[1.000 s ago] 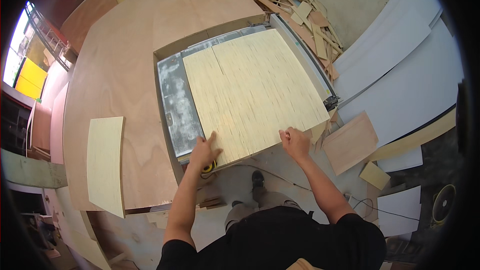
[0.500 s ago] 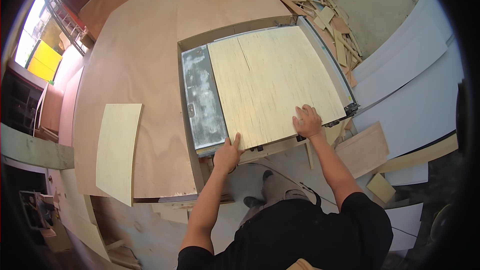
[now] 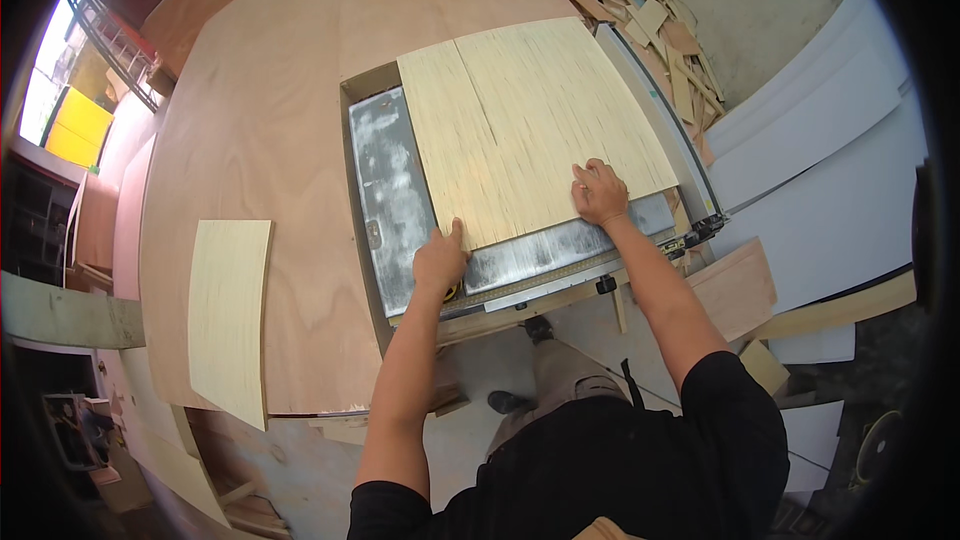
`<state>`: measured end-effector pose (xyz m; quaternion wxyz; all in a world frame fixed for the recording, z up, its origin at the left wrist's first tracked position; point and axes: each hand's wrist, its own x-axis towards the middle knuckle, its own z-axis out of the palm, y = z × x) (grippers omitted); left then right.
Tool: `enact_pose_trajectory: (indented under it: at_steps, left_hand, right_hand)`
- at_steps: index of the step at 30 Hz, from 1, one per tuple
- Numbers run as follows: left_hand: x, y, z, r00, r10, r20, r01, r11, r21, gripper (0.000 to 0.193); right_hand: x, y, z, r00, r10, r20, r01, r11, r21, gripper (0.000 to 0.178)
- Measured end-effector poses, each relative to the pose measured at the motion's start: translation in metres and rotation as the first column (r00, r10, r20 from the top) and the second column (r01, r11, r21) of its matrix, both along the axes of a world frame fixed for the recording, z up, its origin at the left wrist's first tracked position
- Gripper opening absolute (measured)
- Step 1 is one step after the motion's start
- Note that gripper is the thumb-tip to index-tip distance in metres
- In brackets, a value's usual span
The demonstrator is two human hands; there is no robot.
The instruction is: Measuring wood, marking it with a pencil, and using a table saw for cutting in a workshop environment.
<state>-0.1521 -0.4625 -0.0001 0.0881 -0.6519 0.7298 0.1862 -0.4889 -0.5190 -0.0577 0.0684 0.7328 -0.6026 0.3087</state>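
A pale plywood panel (image 3: 540, 120) lies over the grey metal top of a table saw (image 3: 390, 190), with a dark, narrow line running into it from its far edge. At the panel's near left corner my left hand (image 3: 440, 258) is closed on the edge, index finger reaching onto the top face. A small yellow and black thing (image 3: 452, 292) shows partly below that hand; I cannot make out what it is. My right hand (image 3: 602, 192) grips the near edge further right, fingers bent on the top face. The saw's fence rail (image 3: 660, 105) runs along the panel's right side.
A large brown plywood table (image 3: 250, 140) surrounds the saw on its left and far sides. A loose pale board (image 3: 230, 315) lies on it at left. Wood offcuts (image 3: 670, 40) pile up at the far right. White sheets (image 3: 830, 180) lean or lie at right.
The plywood panel has slid away from me over the saw, both hands moving forward with it. A strip of the saw's metal top now shows along the panel's near edge.
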Motion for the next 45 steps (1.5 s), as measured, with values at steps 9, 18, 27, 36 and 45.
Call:
enact_pose_trajectory:
  at_steps: [9, 18, 27, 36, 45]
  left_hand:
    - [0.003, -0.064, 0.001, 0.999, 0.036, 0.019, -0.035, 0.999, -0.041, 0.07]
    - [-0.001, -0.093, 0.005, 0.996, 0.086, 0.021, -0.085, 0.996, -0.027, 0.069]
    - [-0.004, -0.168, 0.0, 0.991, 0.111, 0.078, -0.109, 0.994, -0.028, 0.068]
    - [0.029, -0.14, -0.018, 0.905, 0.412, -0.108, -0.419, 0.906, -0.052, 0.085]
    - [0.037, 0.065, -0.028, 0.398, 0.59, -0.702, -0.635, 0.73, 0.254, 0.096]
  right_hand:
    - [0.007, -0.07, 0.001, 1.0, -0.007, 0.014, 0.006, 0.999, 0.038, 0.028]
    - [0.01, -0.098, -0.005, 1.0, -0.008, 0.012, 0.007, 0.997, 0.073, 0.029]
    - [0.013, -0.174, -0.01, 0.999, -0.022, 0.036, 0.02, 0.998, 0.067, 0.028]
    - [-0.019, -0.166, 0.025, 0.932, -0.36, 0.042, 0.292, 0.815, 0.501, 0.042]
    - [-0.112, -0.187, 0.005, -0.367, -0.609, 0.703, -0.221, 0.791, 0.57, 0.037]
